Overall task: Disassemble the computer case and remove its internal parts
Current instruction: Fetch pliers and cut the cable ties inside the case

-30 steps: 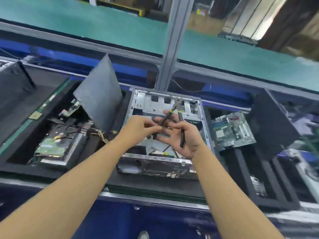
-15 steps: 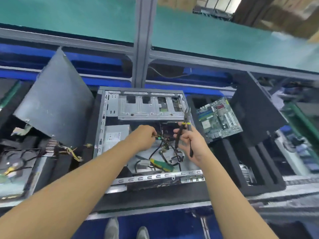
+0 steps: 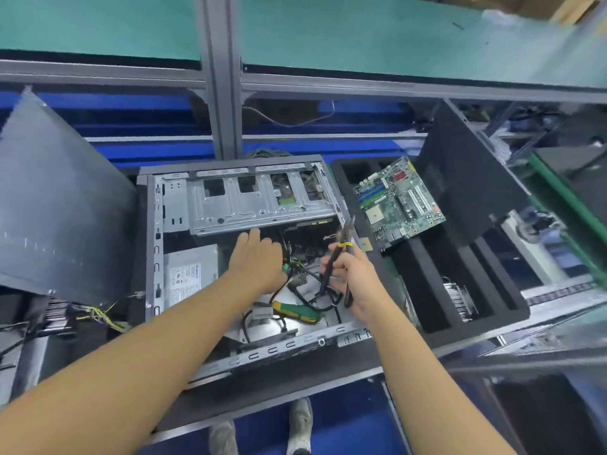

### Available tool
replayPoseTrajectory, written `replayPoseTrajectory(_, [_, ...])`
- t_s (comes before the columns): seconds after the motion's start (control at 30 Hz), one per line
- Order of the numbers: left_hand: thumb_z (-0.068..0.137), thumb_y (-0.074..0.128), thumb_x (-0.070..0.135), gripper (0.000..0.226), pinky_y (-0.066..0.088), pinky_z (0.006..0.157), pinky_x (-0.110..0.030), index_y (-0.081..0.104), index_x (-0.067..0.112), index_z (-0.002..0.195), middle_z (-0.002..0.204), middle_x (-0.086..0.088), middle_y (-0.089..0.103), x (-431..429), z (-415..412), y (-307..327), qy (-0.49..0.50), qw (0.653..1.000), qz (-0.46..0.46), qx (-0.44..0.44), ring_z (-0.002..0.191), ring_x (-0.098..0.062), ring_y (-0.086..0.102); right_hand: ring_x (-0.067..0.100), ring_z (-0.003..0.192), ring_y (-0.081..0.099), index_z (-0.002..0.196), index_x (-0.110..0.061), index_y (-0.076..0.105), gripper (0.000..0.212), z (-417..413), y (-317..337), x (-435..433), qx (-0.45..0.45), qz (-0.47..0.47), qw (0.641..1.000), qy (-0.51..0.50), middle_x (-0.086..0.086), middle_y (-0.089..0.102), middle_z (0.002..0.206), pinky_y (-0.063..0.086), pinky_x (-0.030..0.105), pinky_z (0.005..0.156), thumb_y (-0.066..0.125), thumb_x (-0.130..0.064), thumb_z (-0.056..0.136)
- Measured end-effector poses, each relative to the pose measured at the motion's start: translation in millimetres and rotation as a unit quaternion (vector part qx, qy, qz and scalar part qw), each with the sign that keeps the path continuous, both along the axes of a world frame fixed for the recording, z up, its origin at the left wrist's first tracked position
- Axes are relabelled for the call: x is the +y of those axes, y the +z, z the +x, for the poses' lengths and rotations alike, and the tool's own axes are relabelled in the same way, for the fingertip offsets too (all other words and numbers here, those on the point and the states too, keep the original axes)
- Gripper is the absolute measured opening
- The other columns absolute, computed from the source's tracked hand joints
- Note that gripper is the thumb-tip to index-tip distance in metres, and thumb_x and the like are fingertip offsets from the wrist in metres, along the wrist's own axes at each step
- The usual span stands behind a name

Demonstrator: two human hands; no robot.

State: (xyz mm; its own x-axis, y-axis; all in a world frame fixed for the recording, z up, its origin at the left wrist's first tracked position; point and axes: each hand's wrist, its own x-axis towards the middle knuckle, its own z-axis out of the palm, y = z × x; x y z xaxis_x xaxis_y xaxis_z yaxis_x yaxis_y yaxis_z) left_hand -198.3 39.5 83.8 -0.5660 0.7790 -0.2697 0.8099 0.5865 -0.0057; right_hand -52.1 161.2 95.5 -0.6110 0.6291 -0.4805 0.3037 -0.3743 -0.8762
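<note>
While reaching into the open computer case (image 3: 157, 257)

Found the case lying on its side on a black mat (image 3: 279, 389), open face up, between a grey side panel (image 3: 62, 218) leaning at the left and a black foam tray (image 3: 476, 310) at the right. Noted a metal drive cage (image 3: 249, 205) along its far edge, a power supply (image 3: 190, 274) in the near-left part, and a tangle of black cables (image 3: 312, 275) across the floor. Saw a green-and-yellow screwdriver (image 3: 295, 311) lying among those cables near the front rail. Made out the left hand (image 3: 259, 261) low inside the case, just below the drive cage, back of the hand up, against the cable bundle beside a green connector (image 3: 287, 268); could not tell whether its grip was pinched on a wire, fingertips hidden under the hand. Found the right hand (image 3: 354, 280) over the case's right side, grip curled round the black handles of a pair of pliers (image 3: 341, 254), handles spread apart, nose pointing toward the far-right corner. Spotted a green motherboard (image 3: 399, 200) propped aslant in the foam tray, apart from the case
</note>
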Motion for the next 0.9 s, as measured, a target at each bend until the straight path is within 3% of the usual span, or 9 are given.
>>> replayPoseTrajectory(0.1, [0.09,0.05,0.057,0.044,0.034,0.084,-0.039,0.051,0.017,0.107,0.102,-0.003,0.055,3,-10,8,-0.008,0.992,-0.06,-0.113,0.101,-0.024,0.046,0.024,0.089,0.068,0.107,-0.017,0.06,0.029,-3,3,6,-0.01,0.009,0.999,0.047,0.002,0.07,0.083,0.051,0.05,0.095,0.041,-0.001,0.092])
replayPoseTrajectory(0.2, [0.096,0.046,0.044,0.04,0.041,0.074,-0.034,0.061,0.008,0.103,0.104,-0.009,0.066,4,-20,14,0.039,0.969,-0.03,-0.242,0.089,-0.025,0.056,0.026,0.088,0.067,0.104,-0.016,0.061,0.029,-4,7,12,-0.001,-0.02,0.996,0.086,0.005,0.069,0.084,0.05,0.049,0.087,0.041,0.001,0.091])
replayPoseTrajectory(0.3, [0.099,0.046,0.044,0.038,0.046,0.082,-0.034,0.068,0.013,0.095,0.099,-0.004,0.067,3,-29,19,0.042,0.963,-0.015,-0.267,0.091,-0.022,0.061,0.026,0.087,0.067,0.104,-0.016,0.061,0.027,-4,10,15,-0.005,-0.03,0.992,0.121,0.005,0.069,0.084,0.05,0.042,0.081,0.043,0.0,0.091])
replayPoseTrajectory(0.47, [0.09,0.062,0.045,0.031,0.041,0.064,-0.029,0.056,0.023,0.07,0.069,0.007,0.06,-2,-29,11,0.088,0.946,0.061,-0.305,0.064,-0.01,0.053,0.024,0.084,0.066,0.104,-0.016,0.06,0.027,-2,9,18,0.003,-0.04,0.987,0.153,0.009,0.067,0.089,0.052,0.038,0.075,0.042,0.0,0.091])
replayPoseTrajectory(0.57, [0.086,0.063,0.041,0.03,0.04,0.06,-0.026,0.051,0.017,0.072,0.071,0.002,0.058,-7,-29,13,0.132,0.923,0.114,-0.344,0.061,-0.011,0.051,0.024,0.08,0.065,0.104,-0.014,0.06,0.028,-1,7,17,0.02,-0.061,0.987,0.148,0.008,0.064,0.086,0.054,0.032,0.07,0.043,0.003,0.09])
replayPoseTrajectory(0.7, [0.079,0.062,0.028,0.024,0.037,0.066,-0.03,0.062,0.004,0.08,0.076,-0.004,0.058,-11,-35,23,0.149,0.899,0.142,-0.386,0.067,-0.017,0.048,0.024,0.078,0.063,0.099,-0.013,0.06,0.024,-6,4,15,0.04,-0.069,0.987,0.138,0.005,0.063,0.081,0.054,0.037,0.076,0.047,0.004,0.089])
replayPoseTrajectory(0.77, [0.082,0.062,0.017,0.018,0.038,0.061,-0.023,0.063,0.014,0.065,0.071,0.001,0.058,-11,-35,27,0.142,0.894,0.145,-0.4,0.063,-0.014,0.05,0.024,0.076,0.061,0.097,-0.015,0.059,0.02,-10,4,12,0.043,-0.072,0.985,0.152,0.004,0.062,0.078,0.054,0.039,0.078,0.052,-0.002,0.083])
replayPoseTrajectory(0.83, [0.08,0.06,0.026,0.026,0.037,0.056,-0.021,0.056,0.021,0.055,0.067,0.004,0.053,-11,-35,30,0.145,0.887,0.156,-0.41,0.059,-0.01,0.048,0.027,0.078,0.058,0.097,-0.014,0.058,0.025,-11,4,8,0.04,-0.088,0.98,0.176,0.005,0.063,0.076,0.053,0.044,0.079,0.055,-0.009,0.072])
replayPoseTrajectory(0.9, [0.075,0.058,0.045,0.03,0.036,0.059,-0.028,0.051,0.021,0.058,0.065,0.004,0.048,-13,-33,32,0.151,0.881,0.157,-0.419,0.061,-0.014,0.044,0.029,0.079,0.058,0.098,-0.012,0.059,0.028,-11,2,3,0.052,-0.112,0.976,0.182,0.008,0.063,0.078,0.053,0.047,0.08,0.054,-0.01,0.07])
